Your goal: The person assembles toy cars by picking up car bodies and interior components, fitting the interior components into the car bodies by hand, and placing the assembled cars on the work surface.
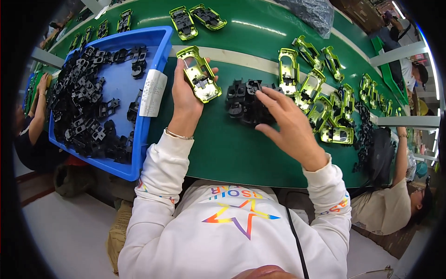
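Observation:
My left hand (186, 100) is closed around a shiny yellow-green toy car body shell (203, 80). The shell is held tilted above the table, its hollow inside facing up with a small dark part in it. My right hand (290, 123) is stretched over a small pile of black plastic car parts (241, 102), fingers apart. Its fingertips are at the pile's right side; whether they touch a part I cannot tell. Beyond that hand lie several more yellow-green car shells (310, 86), loosely heaped.
A blue bin (138, 158) with many black parts stands at my left. More black pieces (363, 135) lie at the right. Car shells (183, 23) sit on the green belt (251, 32) across the table (213, 158). Other people work on both sides.

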Demonstrator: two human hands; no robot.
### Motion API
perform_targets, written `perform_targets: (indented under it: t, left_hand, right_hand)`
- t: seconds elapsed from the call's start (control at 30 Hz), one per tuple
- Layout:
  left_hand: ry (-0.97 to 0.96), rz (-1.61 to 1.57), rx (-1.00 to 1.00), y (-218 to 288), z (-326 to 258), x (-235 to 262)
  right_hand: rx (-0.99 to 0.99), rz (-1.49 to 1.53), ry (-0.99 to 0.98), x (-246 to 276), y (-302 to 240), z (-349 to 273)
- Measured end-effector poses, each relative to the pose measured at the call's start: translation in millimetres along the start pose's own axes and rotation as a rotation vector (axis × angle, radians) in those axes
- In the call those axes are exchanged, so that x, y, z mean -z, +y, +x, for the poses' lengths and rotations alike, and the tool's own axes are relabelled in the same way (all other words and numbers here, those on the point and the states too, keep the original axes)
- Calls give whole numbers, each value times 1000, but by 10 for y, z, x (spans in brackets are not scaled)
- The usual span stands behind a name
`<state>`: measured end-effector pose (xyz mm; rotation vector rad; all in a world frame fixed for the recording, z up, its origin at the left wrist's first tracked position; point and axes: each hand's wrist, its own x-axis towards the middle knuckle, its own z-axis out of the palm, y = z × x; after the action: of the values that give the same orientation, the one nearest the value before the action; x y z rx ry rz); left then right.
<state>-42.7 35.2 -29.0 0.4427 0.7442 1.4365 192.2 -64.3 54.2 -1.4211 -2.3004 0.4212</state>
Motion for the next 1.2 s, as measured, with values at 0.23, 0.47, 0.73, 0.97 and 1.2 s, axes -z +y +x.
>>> perform_targets:
  t: [0.23, 0.47, 0.73, 0.97, 1.2]
  left_hand:
    - [-25, 40, -11, 71, 23, 1]
    - [-37, 32, 31, 74, 51, 8]
    - [-73, 5, 118, 59, 7, -60]
    - [-197, -19, 177, 3, -90, -116]
    - [-167, 68, 146, -6, -135, -169]
  right_hand:
    - [181, -17, 90, 152, 75, 257]
    - [114, -97, -247, 78, 413, 616]
    - [-124, 307, 53, -7, 441, 522]
    - [-480, 1043, 20, -265, 69, 717]
    - [-378, 893, 90, -535, 80, 859]
